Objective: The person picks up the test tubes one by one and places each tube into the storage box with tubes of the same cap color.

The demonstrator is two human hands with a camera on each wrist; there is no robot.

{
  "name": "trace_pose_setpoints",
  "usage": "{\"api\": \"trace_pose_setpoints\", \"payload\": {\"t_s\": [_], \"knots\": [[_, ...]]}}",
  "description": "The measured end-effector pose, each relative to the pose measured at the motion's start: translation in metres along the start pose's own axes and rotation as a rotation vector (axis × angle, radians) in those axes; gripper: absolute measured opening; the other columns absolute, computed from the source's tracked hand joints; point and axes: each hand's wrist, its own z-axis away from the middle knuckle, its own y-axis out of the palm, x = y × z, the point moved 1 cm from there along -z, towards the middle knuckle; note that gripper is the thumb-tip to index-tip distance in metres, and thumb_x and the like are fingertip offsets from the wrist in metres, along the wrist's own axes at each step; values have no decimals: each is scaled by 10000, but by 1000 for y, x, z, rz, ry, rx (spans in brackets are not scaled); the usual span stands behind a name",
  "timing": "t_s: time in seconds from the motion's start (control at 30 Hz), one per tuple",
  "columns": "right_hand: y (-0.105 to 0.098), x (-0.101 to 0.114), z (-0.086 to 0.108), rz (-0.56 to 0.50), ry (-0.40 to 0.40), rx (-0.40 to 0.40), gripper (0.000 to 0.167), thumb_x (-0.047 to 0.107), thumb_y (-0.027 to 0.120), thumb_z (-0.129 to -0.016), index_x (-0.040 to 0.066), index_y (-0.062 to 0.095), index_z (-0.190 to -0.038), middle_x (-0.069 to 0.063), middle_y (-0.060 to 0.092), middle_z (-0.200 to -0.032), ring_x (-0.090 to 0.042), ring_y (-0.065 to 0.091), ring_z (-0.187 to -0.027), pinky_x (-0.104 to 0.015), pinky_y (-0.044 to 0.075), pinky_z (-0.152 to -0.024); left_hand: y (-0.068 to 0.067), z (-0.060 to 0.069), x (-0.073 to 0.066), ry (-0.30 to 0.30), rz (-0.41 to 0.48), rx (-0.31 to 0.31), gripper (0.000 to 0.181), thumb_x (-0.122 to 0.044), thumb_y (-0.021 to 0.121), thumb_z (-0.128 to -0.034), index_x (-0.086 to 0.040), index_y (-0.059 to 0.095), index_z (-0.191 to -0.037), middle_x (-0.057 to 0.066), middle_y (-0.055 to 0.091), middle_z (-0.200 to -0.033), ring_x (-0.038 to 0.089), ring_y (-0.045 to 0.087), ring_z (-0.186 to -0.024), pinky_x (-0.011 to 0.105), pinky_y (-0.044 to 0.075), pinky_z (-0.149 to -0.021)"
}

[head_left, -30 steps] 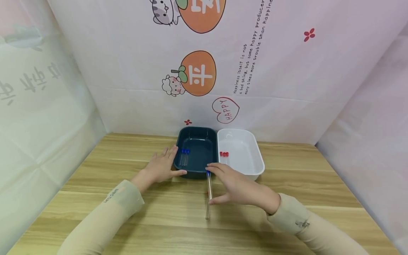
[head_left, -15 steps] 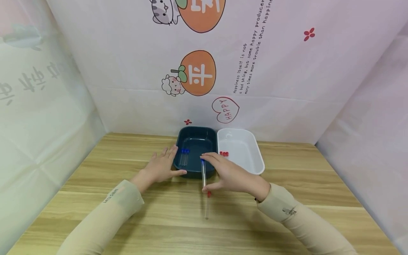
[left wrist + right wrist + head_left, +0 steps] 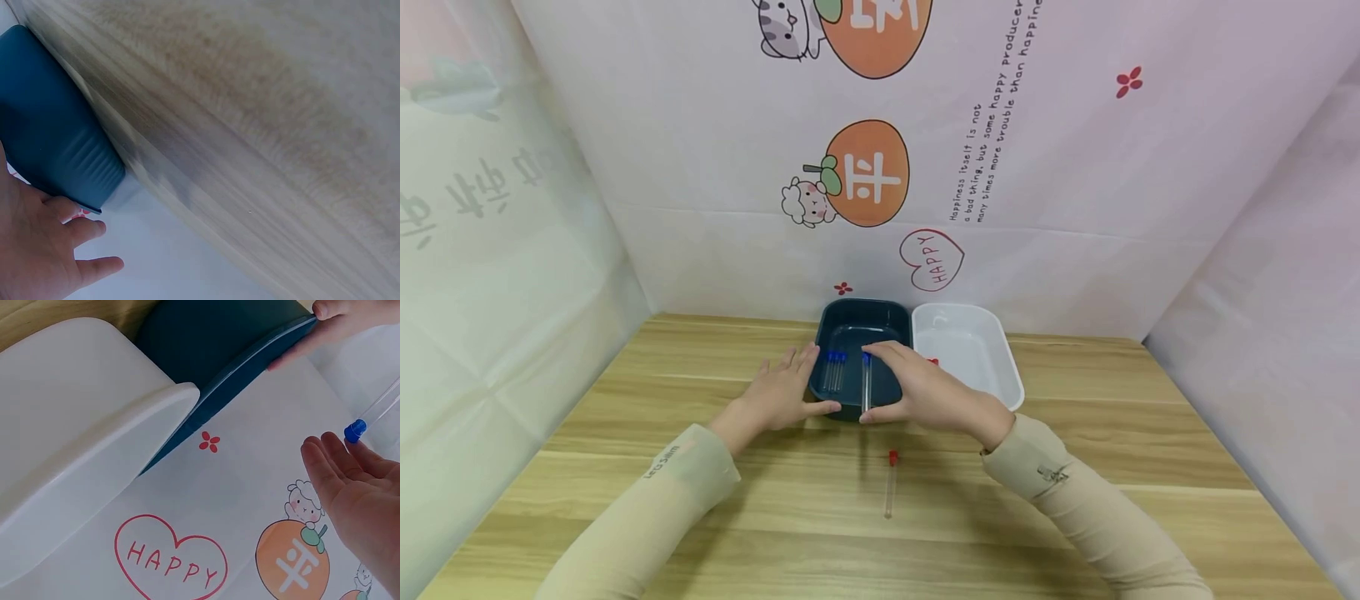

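Note:
My right hand pinches a clear test tube with a blue cap lengthwise between thumb and fingertips, above the near part of the dark blue tray. Several blue-capped tubes lie side by side along that tray's left. My left hand rests at the tray's left side with fingers spread, the thumb along its near edge. In the left wrist view, the left fingers touch the rim. A red-capped test tube lies on the table, nearer me than the trays.
A white tray stands against the dark one on its right. Red caps show at its left, partly behind my right hand. The wooden table ends at a printed cloth backdrop, with cloth at both sides.
My right hand has carried the blue-capped tube forward and left, from above the table to over the dark tray. The red-capped tube is now fully visible. My left hand has stayed put.

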Motion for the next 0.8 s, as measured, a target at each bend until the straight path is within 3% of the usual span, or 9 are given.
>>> {"api": "trace_pose_setpoints", "payload": {"t_s": [0.37, 0.8], "knots": [[3, -4, -20, 8, 59, -4, 957, 488, 809, -871, 36, 357, -1583, -203, 384, -1585, -369, 349, -1475, -571, 386, -1115, 1, 0, -1, 10, -17, 3, 1115, -764, 510, -924, -15, 99, -1641, 160, 115, -1697, 414, 150, -1536, 709, 157, -1157], [14, -17, -43, 53, 105, -14, 955, 457, 837, -851, 22, 380, -1567, -226, 385, -1583, -411, 302, -1492, -544, 332, -1152, 1, 0, 0, 8, -16, -4, 1116, -764, 508, -925, -19, 90, -1643, 159, 110, -1698, 415, 151, -1536, 706, 162, -1157]]}}
